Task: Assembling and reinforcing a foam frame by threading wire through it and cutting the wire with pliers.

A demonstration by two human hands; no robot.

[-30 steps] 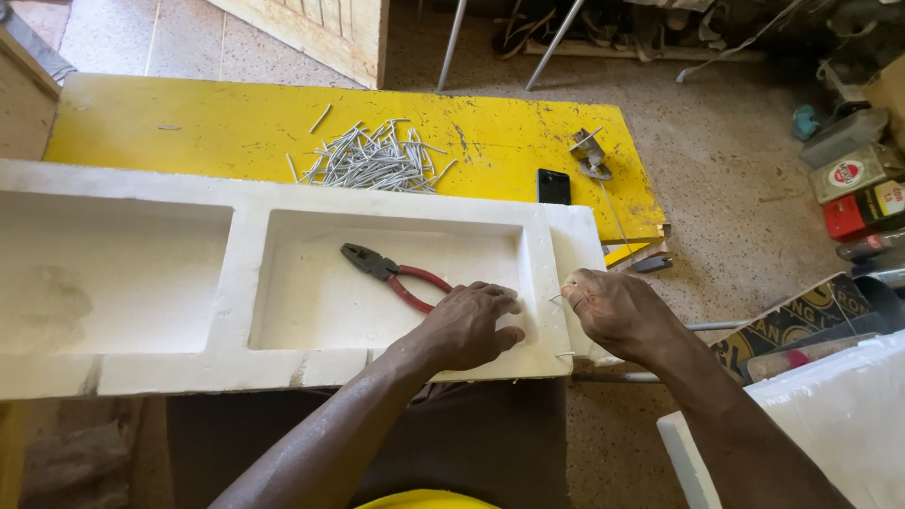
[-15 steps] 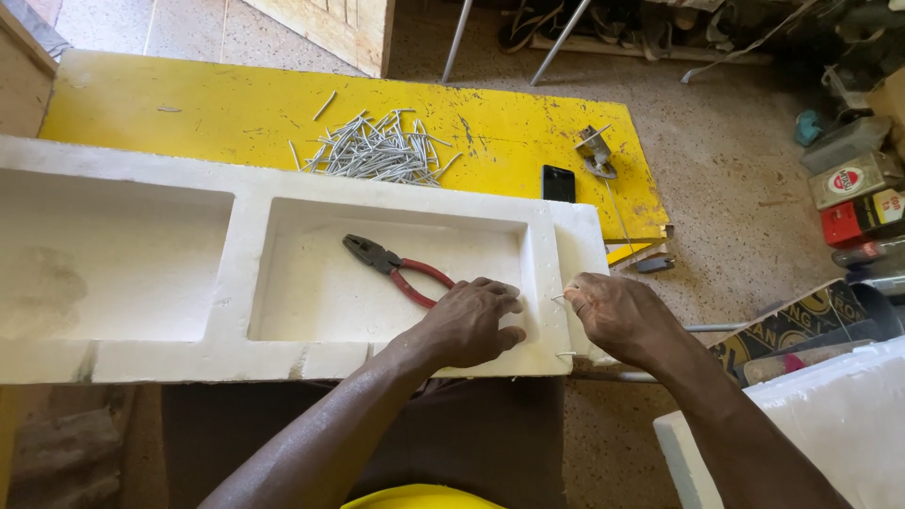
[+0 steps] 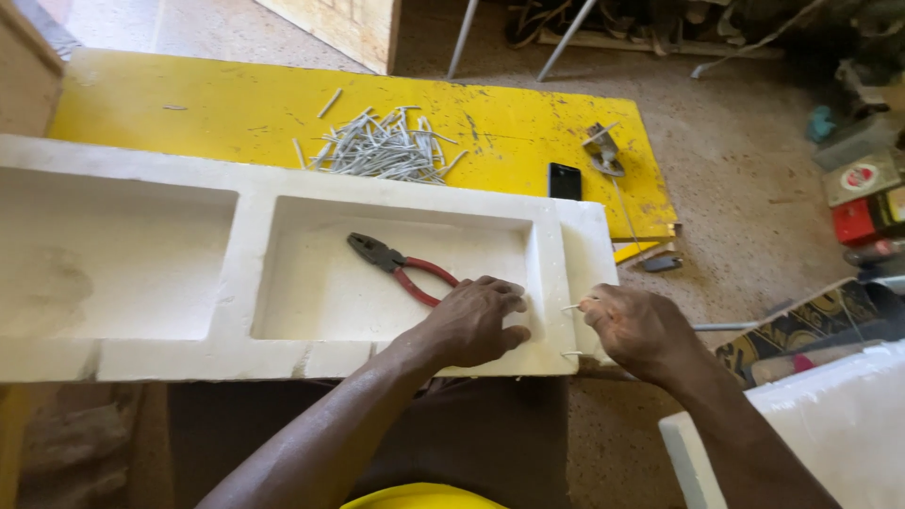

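A long white moulded slab (image 3: pixel 236 273) with two shallow rectangular recesses lies across my lap. My left hand (image 3: pixel 471 320) rests palm down in the near right corner of the right recess, fingers curled, holding nothing that I can see. Red-handled pliers (image 3: pixel 401 267) lie in that recess, the handles just beside my left hand. My right hand (image 3: pixel 636 330) is closed at the slab's right end on a thin bent wire (image 3: pixel 572 306), with a second wire end (image 3: pixel 570 354) sticking out below it.
A yellow board (image 3: pixel 509 132) lies behind the slab with a pile of several grey nails (image 3: pixel 382 146), a black phone (image 3: pixel 564 180) and a small metal bracket (image 3: pixel 603 149). Boxes and cans (image 3: pixel 863 188) stand at right. A white block (image 3: pixel 830 434) sits near my right arm.
Both hands have stayed at the slab's right end with only small finger shifts. The camera has tilted slightly.
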